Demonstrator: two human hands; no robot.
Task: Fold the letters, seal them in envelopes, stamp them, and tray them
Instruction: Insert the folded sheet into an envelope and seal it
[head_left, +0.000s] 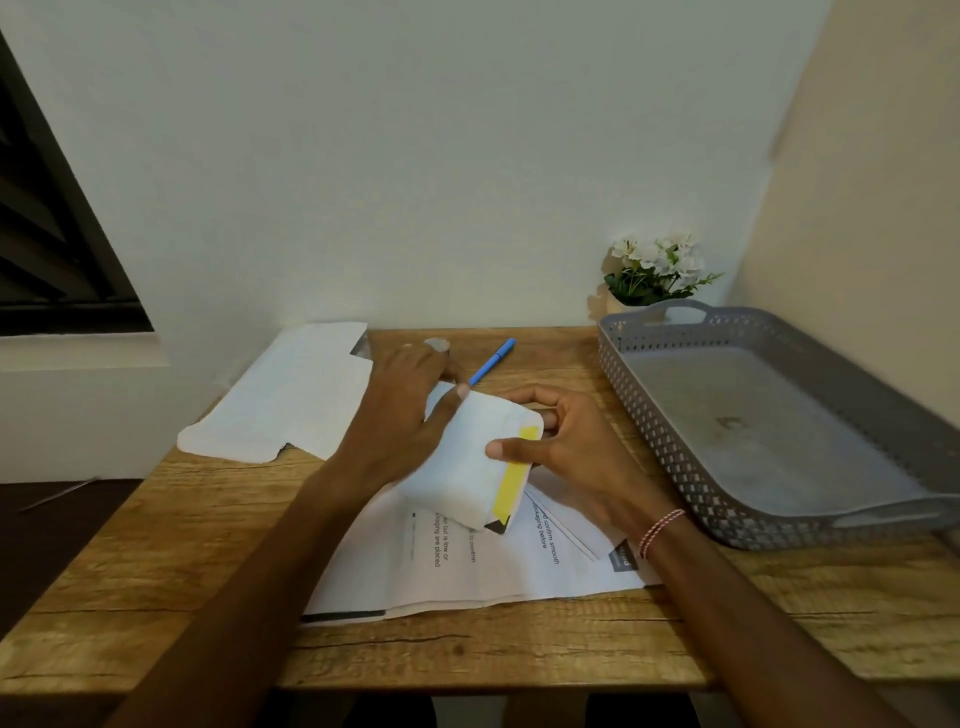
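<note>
A white envelope (470, 465) with a yellow adhesive strip along its flap edge is lifted slightly over printed letter sheets (467, 571) in the middle of the wooden table (156, 597). My right hand (566, 447) grips the envelope's right end, thumb on top near the yellow strip. Resting on the envelope's upper left part is my left hand (410, 400), fingers spread and blurred. More white envelopes (291, 400) lie in a loose pile at the back left. The grey perforated tray (883, 519) stands at the right with nothing in it.
A blue pen (493, 361) lies behind the hands, and a small round grey object (436, 344) sits near the back edge. A pot of white flowers (654, 273) stands in the back right corner. Walls close in behind and to the right.
</note>
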